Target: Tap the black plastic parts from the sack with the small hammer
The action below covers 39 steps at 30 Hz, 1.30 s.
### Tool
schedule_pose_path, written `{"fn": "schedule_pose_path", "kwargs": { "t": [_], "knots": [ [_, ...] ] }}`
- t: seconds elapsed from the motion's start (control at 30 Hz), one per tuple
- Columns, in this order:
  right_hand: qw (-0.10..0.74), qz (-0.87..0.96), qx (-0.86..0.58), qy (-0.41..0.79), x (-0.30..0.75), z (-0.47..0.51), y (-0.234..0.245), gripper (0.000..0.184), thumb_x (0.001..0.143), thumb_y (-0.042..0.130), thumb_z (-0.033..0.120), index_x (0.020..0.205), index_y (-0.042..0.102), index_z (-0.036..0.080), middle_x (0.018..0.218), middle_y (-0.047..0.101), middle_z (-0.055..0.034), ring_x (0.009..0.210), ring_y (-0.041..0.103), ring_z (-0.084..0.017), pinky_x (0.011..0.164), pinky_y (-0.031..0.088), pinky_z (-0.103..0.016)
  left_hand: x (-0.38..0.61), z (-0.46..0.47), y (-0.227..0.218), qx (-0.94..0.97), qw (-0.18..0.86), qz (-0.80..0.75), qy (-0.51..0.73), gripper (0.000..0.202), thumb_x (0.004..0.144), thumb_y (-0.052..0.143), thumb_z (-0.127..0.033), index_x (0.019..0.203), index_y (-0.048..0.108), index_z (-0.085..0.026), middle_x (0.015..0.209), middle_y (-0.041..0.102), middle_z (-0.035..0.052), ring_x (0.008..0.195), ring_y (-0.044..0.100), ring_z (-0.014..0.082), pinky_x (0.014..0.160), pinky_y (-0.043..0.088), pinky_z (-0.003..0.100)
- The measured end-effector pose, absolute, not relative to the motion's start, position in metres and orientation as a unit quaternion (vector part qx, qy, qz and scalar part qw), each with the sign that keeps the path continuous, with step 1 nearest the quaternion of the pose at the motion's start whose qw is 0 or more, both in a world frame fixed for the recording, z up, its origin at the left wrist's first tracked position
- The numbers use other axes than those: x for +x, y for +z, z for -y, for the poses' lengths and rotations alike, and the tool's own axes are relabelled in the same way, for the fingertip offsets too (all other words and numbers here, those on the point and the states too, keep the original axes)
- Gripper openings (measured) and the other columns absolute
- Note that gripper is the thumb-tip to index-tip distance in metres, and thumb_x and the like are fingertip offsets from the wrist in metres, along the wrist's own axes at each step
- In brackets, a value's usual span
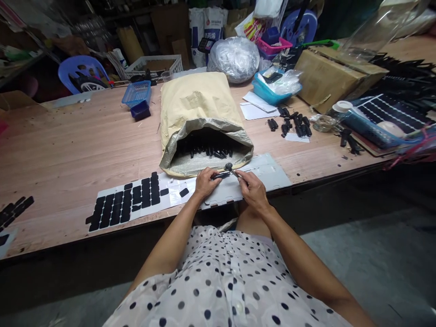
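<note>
At the table's front edge, my left hand (205, 183) is closed on a slim black piece (223, 175), its tip pointing right. My right hand (252, 188) grips the thin handle of a small tool with a dark, rounded head (228, 166); its exact kind is too small to make out. The head is just above the black piece, and I cannot tell whether they touch. Below both hands lies a pale grey board (269, 170). Right behind them a large tan sack (200, 100) gapes towards me, several slim black parts (211, 151) inside its mouth.
Left of my hands lies a white sheet (136, 210) with rows of black pads. A blue basket (136, 93) and dark blue box (140, 111) stand behind. To the right are loose black parts (296, 123), a turquoise basket (272, 93) and a cardboard box (327, 77).
</note>
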State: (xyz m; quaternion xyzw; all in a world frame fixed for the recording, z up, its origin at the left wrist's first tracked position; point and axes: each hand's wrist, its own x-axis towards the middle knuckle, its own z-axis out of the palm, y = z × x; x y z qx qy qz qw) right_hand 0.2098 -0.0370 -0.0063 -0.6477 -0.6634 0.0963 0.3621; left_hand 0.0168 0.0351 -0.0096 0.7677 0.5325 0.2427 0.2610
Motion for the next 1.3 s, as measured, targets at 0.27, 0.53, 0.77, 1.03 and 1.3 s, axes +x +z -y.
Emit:
{"fn": "schedule_pose_path", "kwargs": {
  "t": [0.27, 0.53, 0.77, 1.03, 1.3],
  "knots": [
    [0.326, 0.674, -0.657, 0.089, 0.202, 0.043, -0.001, 0.039, 0.100, 0.042, 0.025, 0.124, 0.073, 0.027, 0.094, 0.071, -0.0070, 0.091, 0.064, -0.021, 0.081, 0.050, -0.030, 0.021, -0.035, -0.009, 0.755, 0.273, -0.541, 0.252, 0.012, 0.079, 0.075, -0.021, 0.091, 0.074, -0.024, 0.091, 0.068, 0.0011, 0.086, 0.062, 0.0204, 0.087, 0.048, 0.035],
    [0.297, 0.683, -0.665, 0.059, 0.200, 0.044, 0.007, 0.038, 0.099, 0.045, 0.022, 0.123, 0.074, 0.028, 0.090, 0.068, -0.0061, 0.087, 0.063, -0.020, 0.075, 0.048, -0.028, 0.024, -0.033, -0.005, 0.749, 0.279, -0.549, 0.243, 0.012, 0.080, 0.075, -0.020, 0.091, 0.073, -0.024, 0.093, 0.069, 0.0009, 0.088, 0.063, 0.0207, 0.089, 0.048, 0.036],
    [0.305, 0.709, -0.632, 0.068, 0.192, 0.043, 0.003, 0.036, 0.099, 0.047, 0.025, 0.121, 0.074, 0.032, 0.086, 0.067, -0.0047, 0.085, 0.061, -0.020, 0.072, 0.047, -0.028, 0.026, -0.032, 0.000, 0.750, 0.273, -0.561, 0.220, 0.009, 0.080, 0.074, -0.019, 0.088, 0.071, -0.022, 0.093, 0.067, 0.0015, 0.095, 0.063, 0.0215, 0.091, 0.047, 0.033],
    [0.303, 0.672, -0.675, 0.011, 0.224, 0.010, -0.005, 0.033, 0.096, 0.048, 0.023, 0.116, 0.075, 0.027, 0.093, 0.067, -0.0074, 0.091, 0.057, -0.023, 0.080, 0.044, -0.032, 0.026, -0.029, 0.001, 0.756, 0.268, -0.553, 0.224, 0.019, 0.074, 0.072, -0.016, 0.092, 0.070, -0.022, 0.097, 0.068, 0.0022, 0.095, 0.063, 0.0233, 0.094, 0.048, 0.037],
    [0.250, 0.658, -0.709, -0.047, 0.240, -0.010, -0.029, 0.030, 0.093, 0.050, 0.021, 0.108, 0.075, 0.024, 0.091, 0.063, -0.0094, 0.088, 0.048, -0.024, 0.074, 0.032, -0.033, 0.023, -0.030, -0.001, 0.759, 0.269, -0.551, 0.218, 0.012, 0.076, 0.074, -0.022, 0.088, 0.071, -0.021, 0.094, 0.068, 0.0021, 0.092, 0.062, 0.0221, 0.092, 0.048, 0.036]
  ]
}}
